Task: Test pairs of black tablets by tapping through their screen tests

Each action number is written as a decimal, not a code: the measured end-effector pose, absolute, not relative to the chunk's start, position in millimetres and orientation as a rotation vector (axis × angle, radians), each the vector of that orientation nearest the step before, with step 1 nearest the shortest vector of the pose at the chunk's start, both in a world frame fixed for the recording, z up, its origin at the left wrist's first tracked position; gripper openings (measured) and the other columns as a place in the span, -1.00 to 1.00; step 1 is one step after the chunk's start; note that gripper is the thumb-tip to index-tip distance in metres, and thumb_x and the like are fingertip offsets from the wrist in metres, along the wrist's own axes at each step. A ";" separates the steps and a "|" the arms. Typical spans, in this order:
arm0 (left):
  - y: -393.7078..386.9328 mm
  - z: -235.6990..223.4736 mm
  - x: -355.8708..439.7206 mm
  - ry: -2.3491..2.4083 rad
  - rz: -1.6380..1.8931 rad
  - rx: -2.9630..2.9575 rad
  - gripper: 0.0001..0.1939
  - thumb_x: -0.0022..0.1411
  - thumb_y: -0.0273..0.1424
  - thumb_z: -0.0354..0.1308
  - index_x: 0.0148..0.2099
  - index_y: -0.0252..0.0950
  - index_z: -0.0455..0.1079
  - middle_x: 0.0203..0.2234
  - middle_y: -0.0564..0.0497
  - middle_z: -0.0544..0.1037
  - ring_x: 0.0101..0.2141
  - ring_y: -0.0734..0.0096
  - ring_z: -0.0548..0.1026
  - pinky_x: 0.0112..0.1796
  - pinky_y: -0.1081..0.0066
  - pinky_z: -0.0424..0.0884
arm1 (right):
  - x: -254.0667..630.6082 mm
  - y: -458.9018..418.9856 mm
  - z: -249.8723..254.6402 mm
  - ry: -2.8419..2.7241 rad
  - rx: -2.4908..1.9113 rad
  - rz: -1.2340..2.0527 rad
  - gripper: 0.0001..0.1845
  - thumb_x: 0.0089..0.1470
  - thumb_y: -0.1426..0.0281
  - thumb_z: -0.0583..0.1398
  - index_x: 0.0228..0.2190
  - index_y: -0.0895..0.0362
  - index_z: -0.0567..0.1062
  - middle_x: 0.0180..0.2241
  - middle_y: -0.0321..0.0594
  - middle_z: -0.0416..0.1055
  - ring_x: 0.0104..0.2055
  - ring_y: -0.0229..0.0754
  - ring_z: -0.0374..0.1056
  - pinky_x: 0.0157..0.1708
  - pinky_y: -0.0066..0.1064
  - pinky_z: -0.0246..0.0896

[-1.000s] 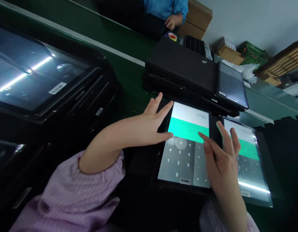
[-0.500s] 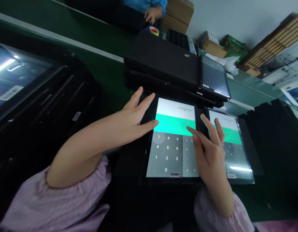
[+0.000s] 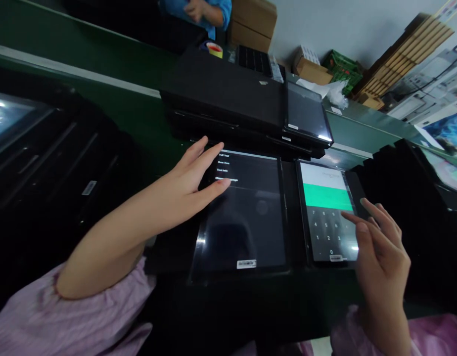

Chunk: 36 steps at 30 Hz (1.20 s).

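Observation:
Two tablets lie side by side in front of me. The left tablet (image 3: 247,217) shows a dark screen with a short white text menu at its top left. My left hand (image 3: 193,173) rests open at that tablet's left edge, thumb touching the menu lines. The right tablet (image 3: 327,212) shows a calculator with a green band and a number pad. My right hand (image 3: 377,242) hovers at its right edge, fingers loosely spread and curled, index fingertip over the keypad, holding nothing.
A stack of black tablets (image 3: 228,99) lies behind, with one dark-screened tablet (image 3: 306,116) on its right. More black devices (image 3: 46,148) are stacked at left. Black foam trays (image 3: 406,198) stand at right. A co-worker's hands (image 3: 193,10) work beyond the green conveyor (image 3: 102,64). Cardboard boxes (image 3: 251,20) sit behind.
The left tablet's screen went from the calculator to a dark menu. My right hand moved from the left tablet over to the right tablet. The view shifted right.

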<state>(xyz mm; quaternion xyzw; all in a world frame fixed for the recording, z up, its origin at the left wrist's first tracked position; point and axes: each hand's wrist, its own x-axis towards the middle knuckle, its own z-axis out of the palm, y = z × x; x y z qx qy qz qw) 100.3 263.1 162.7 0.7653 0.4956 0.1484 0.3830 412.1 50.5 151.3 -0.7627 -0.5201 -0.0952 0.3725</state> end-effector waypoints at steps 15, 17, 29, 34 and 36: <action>222.3 167.4 117.7 1.461 0.641 1.590 -0.34 0.57 -0.04 0.06 0.61 0.05 0.15 0.59 0.08 0.23 0.54 0.05 0.19 0.49 0.08 0.15 | 464.0 21.7 145.2 -1.088 -2.011 -0.197 -0.50 0.41 -0.06 0.17 -0.12 -0.02 0.77 0.19 -0.10 0.59 0.19 0.15 0.52 0.18 0.09 0.41; 219.6 169.9 119.5 1.477 0.670 1.569 -0.37 0.57 -0.03 0.07 0.58 0.09 0.21 0.55 0.14 0.29 0.52 0.06 0.23 0.50 0.09 0.14 | 473.6 27.6 144.4 -1.074 -1.985 -0.110 -0.49 0.38 -0.09 0.19 -0.17 -0.01 0.78 0.17 -0.09 0.61 0.14 0.14 0.54 0.12 0.06 0.44; 218.8 166.3 129.9 1.603 0.831 1.394 -0.51 0.49 -0.03 0.22 0.39 0.10 0.49 0.40 0.19 0.53 0.42 0.00 0.42 0.48 0.10 0.26 | 503.4 83.8 131.7 -1.103 -1.790 0.217 -0.55 0.33 -0.06 0.25 -0.10 -0.03 0.76 0.19 -0.07 0.59 0.26 0.16 0.50 0.21 0.11 0.48; 224.8 159.2 131.9 1.598 0.922 1.324 -0.58 0.42 -0.01 0.29 0.25 0.11 0.61 0.31 0.20 0.62 0.38 -0.06 0.48 0.46 0.09 0.33 | 502.3 85.0 130.3 -1.046 -1.782 0.214 -0.59 0.34 -0.02 0.26 -0.10 -0.04 0.76 0.18 -0.08 0.60 0.26 0.15 0.50 0.17 0.08 0.51; 229.2 155.6 128.4 1.579 0.940 1.322 -0.59 0.40 0.04 0.29 0.21 0.12 0.62 0.32 0.23 0.61 0.39 -0.06 0.46 0.47 0.09 0.32 | 501.5 83.2 130.4 -1.060 -1.792 0.200 -0.59 0.35 -0.03 0.25 -0.12 -0.04 0.77 0.18 -0.08 0.60 0.23 0.14 0.52 0.14 0.05 0.53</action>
